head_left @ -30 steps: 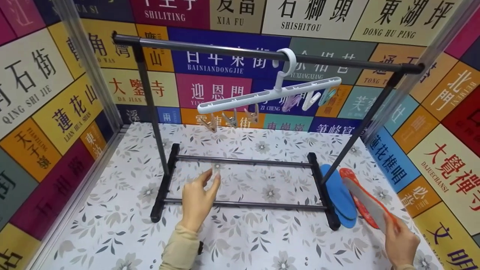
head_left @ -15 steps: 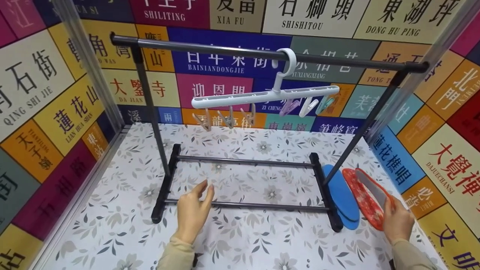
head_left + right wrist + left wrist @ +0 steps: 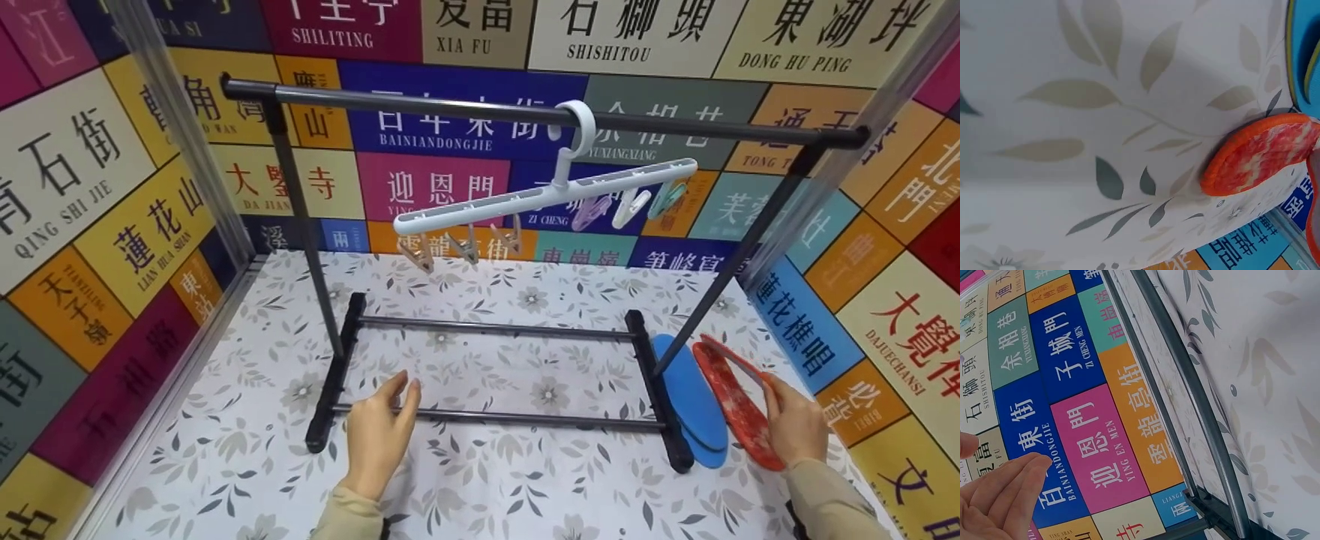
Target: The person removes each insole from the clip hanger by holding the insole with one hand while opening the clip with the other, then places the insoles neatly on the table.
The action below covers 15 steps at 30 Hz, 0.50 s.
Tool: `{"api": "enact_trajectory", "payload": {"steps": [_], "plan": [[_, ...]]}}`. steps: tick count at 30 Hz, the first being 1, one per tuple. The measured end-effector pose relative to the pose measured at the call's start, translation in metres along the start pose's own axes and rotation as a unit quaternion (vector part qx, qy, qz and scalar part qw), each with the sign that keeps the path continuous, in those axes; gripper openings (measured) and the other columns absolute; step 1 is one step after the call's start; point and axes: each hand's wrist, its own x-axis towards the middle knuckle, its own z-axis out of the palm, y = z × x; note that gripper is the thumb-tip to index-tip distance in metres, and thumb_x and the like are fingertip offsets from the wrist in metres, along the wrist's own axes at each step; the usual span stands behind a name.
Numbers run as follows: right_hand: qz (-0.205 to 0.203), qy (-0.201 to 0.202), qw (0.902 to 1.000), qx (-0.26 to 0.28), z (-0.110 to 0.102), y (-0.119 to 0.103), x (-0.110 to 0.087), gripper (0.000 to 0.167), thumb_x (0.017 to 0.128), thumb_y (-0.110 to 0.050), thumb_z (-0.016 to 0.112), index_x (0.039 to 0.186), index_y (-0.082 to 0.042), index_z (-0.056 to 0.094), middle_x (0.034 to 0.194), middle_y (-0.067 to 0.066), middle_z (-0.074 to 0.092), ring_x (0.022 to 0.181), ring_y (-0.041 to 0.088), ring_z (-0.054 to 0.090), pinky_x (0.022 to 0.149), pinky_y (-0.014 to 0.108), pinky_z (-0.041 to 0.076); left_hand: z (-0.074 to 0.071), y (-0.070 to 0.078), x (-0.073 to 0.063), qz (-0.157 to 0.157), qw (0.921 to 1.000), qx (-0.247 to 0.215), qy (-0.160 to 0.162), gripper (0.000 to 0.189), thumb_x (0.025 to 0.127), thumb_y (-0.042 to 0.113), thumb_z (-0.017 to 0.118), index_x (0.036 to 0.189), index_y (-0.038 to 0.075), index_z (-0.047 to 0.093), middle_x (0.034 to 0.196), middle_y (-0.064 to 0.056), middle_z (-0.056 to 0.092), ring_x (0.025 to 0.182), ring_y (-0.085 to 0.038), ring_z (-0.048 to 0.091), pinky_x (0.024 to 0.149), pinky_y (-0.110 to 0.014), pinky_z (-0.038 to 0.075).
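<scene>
My right hand (image 3: 799,427) pinches the near end of an insole (image 3: 738,355) with a red-orange edge, tilted just above the table. Under and beside it lies a second red patterned insole (image 3: 739,409), whose near end is partly covered by the hand. A strip of the held insole's grey face (image 3: 1314,194) shows at the border of the right wrist view; the hand itself is outside that view. My left hand (image 3: 379,439) hovers before the rack's front lower bar, holding nothing, its thumb and fingers apart. Its relaxed fingers (image 3: 1010,489) also appear in the left wrist view.
A dark metal rack (image 3: 420,103) stands mid-table. From its top bar hangs a white clip hanger (image 3: 510,204) with several clips, the purple clip (image 3: 591,213) among them. Overlapping blue insoles (image 3: 688,390) lie against the right foot. Sign-printed walls enclose the flowered tabletop (image 3: 480,487).
The right hand has turned the held insole nearly edge-on and lowered it toward the other red insole. The left hand has drawn back toward me. The hanger sways slightly.
</scene>
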Motion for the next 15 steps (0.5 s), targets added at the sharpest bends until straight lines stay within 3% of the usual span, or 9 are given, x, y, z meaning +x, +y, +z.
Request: {"api": "enact_trajectory", "payload": {"steps": [6, 15], "plan": [[-0.035, -0.080, 0.9960, -0.021, 0.004, 0.015, -0.015, 0.030, 0.096, -0.013, 0.063, 0.123, 0.000, 0.066, 0.112, 0.038, 0.062, 0.092, 0.058, 0.060, 0.076, 0.066, 0.046, 0.001, 0.001, -0.002, 0.005, 1.0000, -0.002, 0.002, 0.031, 0.092, 0.029, 0.068, 0.109, 0.004, 0.075, 0.096, -0.009, 0.077, 0.077, -0.033, 0.074, 0.066, -0.048, 0.056], [-0.006, -0.232, 0.9722, -0.032, 0.008, 0.023, -0.024, 0.048, 0.101, -0.035, 0.055, 0.134, -0.001, 0.058, 0.118, 0.044, 0.056, 0.104, 0.059, 0.058, 0.082, 0.065, 0.046, 0.004, 0.003, -0.001, 0.005, 1.0000, -0.004, -0.005, 0.032, 0.093, 0.029, 0.068, 0.109, 0.003, 0.075, 0.098, -0.010, 0.077, 0.079, -0.031, 0.075, 0.066, -0.046, 0.057]]}}
